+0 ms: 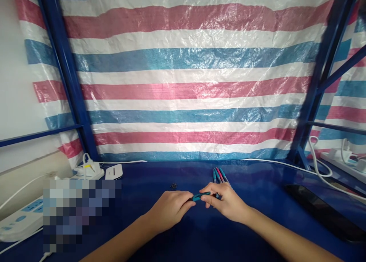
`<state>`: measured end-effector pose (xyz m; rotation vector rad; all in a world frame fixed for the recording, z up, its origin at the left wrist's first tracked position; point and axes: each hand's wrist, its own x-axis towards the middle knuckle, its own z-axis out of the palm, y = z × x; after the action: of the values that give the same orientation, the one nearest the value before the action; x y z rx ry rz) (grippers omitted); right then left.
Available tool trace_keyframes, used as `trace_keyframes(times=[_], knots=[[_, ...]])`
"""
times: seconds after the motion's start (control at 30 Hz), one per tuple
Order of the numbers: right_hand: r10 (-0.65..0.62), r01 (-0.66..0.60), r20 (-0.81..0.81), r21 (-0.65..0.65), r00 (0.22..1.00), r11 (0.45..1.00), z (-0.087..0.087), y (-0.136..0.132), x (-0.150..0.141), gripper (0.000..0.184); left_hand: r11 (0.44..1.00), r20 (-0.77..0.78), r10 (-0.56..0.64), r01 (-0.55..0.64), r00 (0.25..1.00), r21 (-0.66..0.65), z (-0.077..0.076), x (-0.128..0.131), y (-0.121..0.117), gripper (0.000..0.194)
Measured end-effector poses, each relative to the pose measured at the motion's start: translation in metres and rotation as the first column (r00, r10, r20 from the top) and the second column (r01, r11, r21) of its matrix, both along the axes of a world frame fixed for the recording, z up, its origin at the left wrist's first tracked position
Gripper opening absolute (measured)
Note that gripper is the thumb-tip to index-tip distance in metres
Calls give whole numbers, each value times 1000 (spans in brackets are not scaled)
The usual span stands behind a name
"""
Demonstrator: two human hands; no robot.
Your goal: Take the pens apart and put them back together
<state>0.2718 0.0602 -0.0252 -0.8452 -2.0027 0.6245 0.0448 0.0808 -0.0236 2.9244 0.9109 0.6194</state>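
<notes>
My left hand (pixel 168 210) and my right hand (pixel 224 203) meet above the blue tabletop (pixel 183 231), both pinching a teal pen (pixel 201 196) between fingers and thumbs. Its ends are hidden inside my fingers. Just beyond my right hand lies a small bundle of several pens (pixel 220 175) with teal and pink barrels, their lower parts hidden behind that hand. A small dark cluster of tiny parts (pixel 173 185) sits on the table beyond my left hand.
A black flat slab (pixel 323 212) lies at the table's right side. White power strips with cables (pixel 340 157) (pixel 20 220) stand at both sides, and a white plug adapter (pixel 88 168) sits at the back left. Blue metal posts (pixel 323 75) and a striped tarp (pixel 183 82) rise behind the table.
</notes>
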Motion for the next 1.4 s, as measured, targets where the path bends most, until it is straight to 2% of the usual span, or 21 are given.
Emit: trace_keyframes(times=[0.33, 0.5, 0.63, 0.77, 0.97, 1.07, 1.17, 1.4], knots=[[-25, 15, 92, 106, 995, 994, 1, 2, 4, 32, 1000, 0, 5, -5, 1000, 13, 0, 0, 1, 46], [-107, 96, 74, 140, 992, 985, 0, 1, 2, 39, 1000, -27, 30, -30, 999, -5, 6, 2, -3, 36], [-151, 151, -3, 96, 988, 984, -2, 3, 1, 44, 998, -86, 55, -54, 995, 13, 6, 3, -7, 23], [-102, 103, -22, 30, 994, 994, -3, 5, 1, 42, 998, -96, 64, -65, 993, 2, 4, 3, -6, 24], [55, -44, 158, -70, 986, 997, -4, 2, 0, 25, 971, 63, 70, -54, 996, -231, 5, 3, -5, 29], [118, -117, 292, -21, 949, 993, -4, -2, -2, 19, 956, 112, 70, -35, 991, -290, 5, 3, -4, 26], [101, -127, 392, 40, 915, 991, -4, -3, -3, 17, 948, 137, 70, -23, 988, -318, 5, 4, -3, 26], [-24, -105, 578, 190, 816, 976, -8, 3, 1, 18, 941, 157, 78, -21, 985, -338, 5, 4, -3, 26]])
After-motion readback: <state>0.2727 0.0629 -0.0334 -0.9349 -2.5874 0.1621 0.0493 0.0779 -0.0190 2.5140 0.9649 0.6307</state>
